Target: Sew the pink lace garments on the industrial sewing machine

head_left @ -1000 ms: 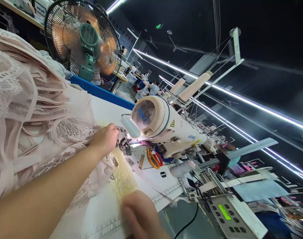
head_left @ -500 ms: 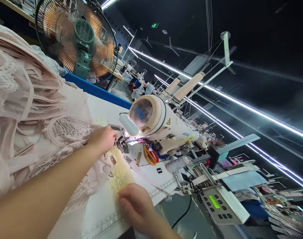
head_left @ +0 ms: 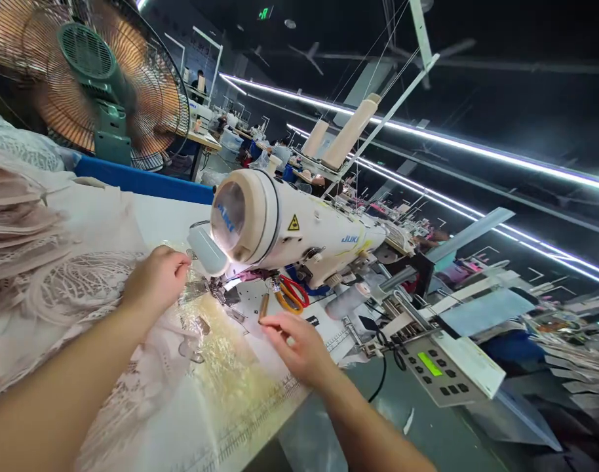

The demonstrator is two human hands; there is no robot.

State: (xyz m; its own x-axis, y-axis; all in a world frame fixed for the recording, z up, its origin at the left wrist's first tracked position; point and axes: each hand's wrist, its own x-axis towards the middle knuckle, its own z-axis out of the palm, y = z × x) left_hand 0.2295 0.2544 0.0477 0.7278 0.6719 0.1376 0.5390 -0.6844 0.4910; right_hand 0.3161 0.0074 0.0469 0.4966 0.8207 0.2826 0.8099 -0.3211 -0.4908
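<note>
My left hand (head_left: 154,282) is pinched closed left of the sewing machine's needle area, just above pale pink lace fabric (head_left: 78,285). What its fingertips hold, if anything, is too small to make out. My right hand (head_left: 302,347) has thumb and forefinger brought together beside the lower end of a small brown-handled tool (head_left: 264,307); whatever is between them is hidden. A white JUKI sewing machine (head_left: 304,226) stands beyond both hands, its lamp lit. Yellowish clear film (head_left: 225,360) covers part of the white tabletop (head_left: 156,219) between my hands.
Scissors with orange and red handles (head_left: 290,295) lie under the machine arm. A grey thread cone (head_left: 348,300) and a control panel (head_left: 437,367) are to the right. A large fan (head_left: 96,72) stands behind a blue edge (head_left: 147,187). Pink lace pieces pile up at left.
My right hand has moved from the film near the table's front up beside the brown-handled tool. My left hand has drawn back slightly from the needle area. The view has shifted right.
</note>
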